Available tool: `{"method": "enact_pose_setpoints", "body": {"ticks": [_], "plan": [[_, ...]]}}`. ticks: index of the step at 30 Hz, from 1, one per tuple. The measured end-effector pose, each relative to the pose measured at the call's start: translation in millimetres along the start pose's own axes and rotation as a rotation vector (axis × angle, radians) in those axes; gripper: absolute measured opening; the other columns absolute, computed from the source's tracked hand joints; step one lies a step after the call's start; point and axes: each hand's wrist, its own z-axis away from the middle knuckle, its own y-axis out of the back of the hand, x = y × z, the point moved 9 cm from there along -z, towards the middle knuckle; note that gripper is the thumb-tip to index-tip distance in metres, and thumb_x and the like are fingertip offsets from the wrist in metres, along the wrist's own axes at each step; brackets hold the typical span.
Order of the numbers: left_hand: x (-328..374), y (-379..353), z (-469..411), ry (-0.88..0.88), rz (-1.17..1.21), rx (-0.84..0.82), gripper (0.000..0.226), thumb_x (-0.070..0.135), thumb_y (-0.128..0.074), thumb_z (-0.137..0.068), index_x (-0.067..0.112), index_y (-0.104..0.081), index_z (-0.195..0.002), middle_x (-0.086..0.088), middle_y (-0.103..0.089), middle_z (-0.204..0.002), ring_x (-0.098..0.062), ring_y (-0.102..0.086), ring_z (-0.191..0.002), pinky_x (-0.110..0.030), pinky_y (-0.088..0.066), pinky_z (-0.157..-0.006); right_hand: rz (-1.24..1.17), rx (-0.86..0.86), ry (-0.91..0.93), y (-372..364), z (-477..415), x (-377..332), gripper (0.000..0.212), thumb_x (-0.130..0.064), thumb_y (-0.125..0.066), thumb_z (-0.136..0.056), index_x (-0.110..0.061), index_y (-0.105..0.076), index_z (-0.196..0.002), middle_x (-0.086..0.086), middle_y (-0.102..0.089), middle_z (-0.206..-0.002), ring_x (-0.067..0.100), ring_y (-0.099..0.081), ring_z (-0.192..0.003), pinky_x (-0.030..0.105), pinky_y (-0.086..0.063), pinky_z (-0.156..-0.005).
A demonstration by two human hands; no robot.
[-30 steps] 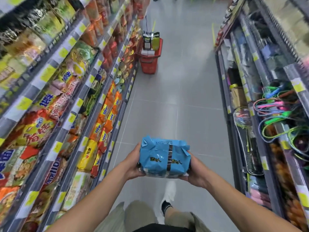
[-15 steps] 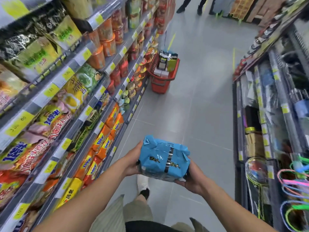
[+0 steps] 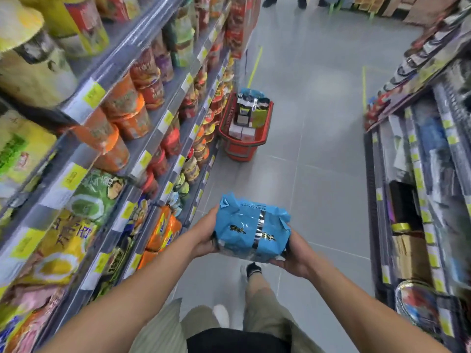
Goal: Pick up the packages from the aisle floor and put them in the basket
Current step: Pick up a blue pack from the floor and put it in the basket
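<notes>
Both our bare forearms stretch forward from the bottom corners and converge at waist height. Our left hand (image 3: pixel 204 236) grips the left side of the crinkled blue plastic package (image 3: pixel 251 230), fingers wrapped round its edge. Our right hand (image 3: pixel 297 258) cups the lower right corner from beneath, palm turned inward, fingers curled under.

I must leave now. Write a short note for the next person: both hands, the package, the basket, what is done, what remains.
Left hand: grips the blue package on its left side.
Right hand: holds its right side from below.
Basket: on the floor ahead, beside the left shelves, with other goods in it.
Done: package picked up.
Left: carry it to the basket and put it in. No other package shows on the floor.
</notes>
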Motion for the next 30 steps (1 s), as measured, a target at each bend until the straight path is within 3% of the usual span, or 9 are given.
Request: {"method": "enact_pose_setpoints", "body": {"ticks": [1, 4, 9, 11, 14, 18, 25, 28, 30], "plan": [[18, -3, -19, 0.015, 0.007, -0.006, 0.052, 0.059, -0.048, -0.098, 0.019, -0.075, -0.118, -0.004, -0.078, -0.109, -0.020, -0.076, -0.088, -0.036, -0.058, -0.074, 0.009, -0.002, -0.012, 0, -18, -21, 0.037, -0.055, -0.067, -0.089, -0.030, -0.074, -0.116, -0.003, -0.075, -0.117, 0.020, -0.066, -0.115, 0.041, -0.061, -0.082], [71, -7, -63, 0.005, 0.040, 0.008, 0.043, 0.049, -0.045, -0.102, 0.019, -0.075, -0.094, 0.001, -0.078, -0.080, -0.012, -0.074, -0.063, -0.024, -0.055, -0.050, 0.016, -0.019, -0.005, -2, -64, -81, 0.036, -0.052, -0.067, -0.090, -0.031, -0.072, -0.119, -0.003, -0.074, -0.121, 0.021, -0.065, -0.118, 0.041, -0.062, -0.082], [167, -15, -118, -0.012, 0.067, 0.064, 0.042, 0.047, -0.041, -0.105, 0.019, -0.070, -0.091, 0.002, -0.076, -0.071, -0.012, -0.072, -0.055, -0.023, -0.052, -0.043, 0.042, -0.049, -0.037, -11, -125, -181, 0.036, -0.055, -0.066, -0.090, -0.036, -0.071, -0.121, -0.007, -0.075, -0.119, 0.018, -0.064, -0.119, 0.041, -0.062, -0.085], [200, -6, -150, -0.004, 0.096, 0.109, 0.041, 0.049, -0.040, -0.106, 0.022, -0.069, -0.094, 0.003, -0.077, -0.076, -0.011, -0.073, -0.061, -0.025, -0.056, -0.049, 0.057, -0.035, -0.054, -17, -151, -224, 0.031, -0.052, -0.065, -0.092, -0.035, -0.071, -0.117, -0.007, -0.075, -0.116, 0.017, -0.065, -0.115, 0.037, -0.061, -0.078], [240, 12, -183, 0.006, 0.126, 0.199, 0.042, 0.058, -0.046, -0.101, 0.026, -0.072, -0.106, -0.001, -0.077, -0.097, -0.015, -0.072, -0.083, -0.039, -0.060, -0.078, 0.078, -0.007, -0.086, -26, -184, -272, 0.025, -0.048, -0.065, -0.092, -0.031, -0.072, -0.110, -0.003, -0.076, -0.110, 0.019, -0.066, -0.108, 0.037, -0.061, -0.076], [290, 33, -233, 0.029, 0.097, 0.233, 0.041, 0.060, -0.042, -0.102, 0.031, -0.070, -0.108, 0.004, -0.078, -0.099, -0.016, -0.069, -0.092, -0.038, -0.054, -0.079, 0.108, 0.006, -0.115, -40, -238, -326, 0.024, -0.046, -0.064, -0.094, -0.031, -0.073, -0.111, -0.006, -0.078, -0.099, 0.019, -0.066, -0.107, 0.046, -0.060, -0.094], [382, 62, -342, 0.104, 0.107, 0.212, 0.056, 0.066, -0.037, -0.101, 0.025, -0.068, -0.124, 0.000, -0.078, -0.110, -0.020, -0.076, -0.097, -0.037, -0.058, -0.080, 0.100, 0.112, -0.162, -55, -338, -406, 0.020, -0.036, -0.060, -0.097, -0.023, -0.072, -0.109, -0.007, -0.080, -0.089, 0.019, -0.068, -0.100, 0.043, -0.051, -0.098], [404, 67, -387, 0.159, 0.127, 0.263, 0.053, 0.062, -0.038, -0.103, 0.023, -0.070, -0.120, -0.002, -0.079, -0.101, -0.020, -0.077, -0.081, -0.033, -0.059, -0.065, 0.055, 0.140, -0.171, -57, -380, -430, 0.022, -0.031, -0.058, -0.099, -0.020, -0.071, -0.113, -0.004, -0.080, -0.088, 0.021, -0.070, -0.097, 0.045, -0.052, -0.100], [411, 76, -419, 0.200, 0.146, 0.310, 0.054, 0.061, -0.038, -0.103, 0.022, -0.067, -0.125, -0.003, -0.079, -0.104, -0.024, -0.077, -0.087, -0.040, -0.061, -0.077, 0.046, 0.140, -0.150, -60, -411, -445, 0.024, -0.030, -0.054, -0.101, -0.022, -0.070, -0.118, -0.002, -0.080, -0.095, 0.022, -0.072, -0.097, 0.045, -0.054, -0.098]]}}
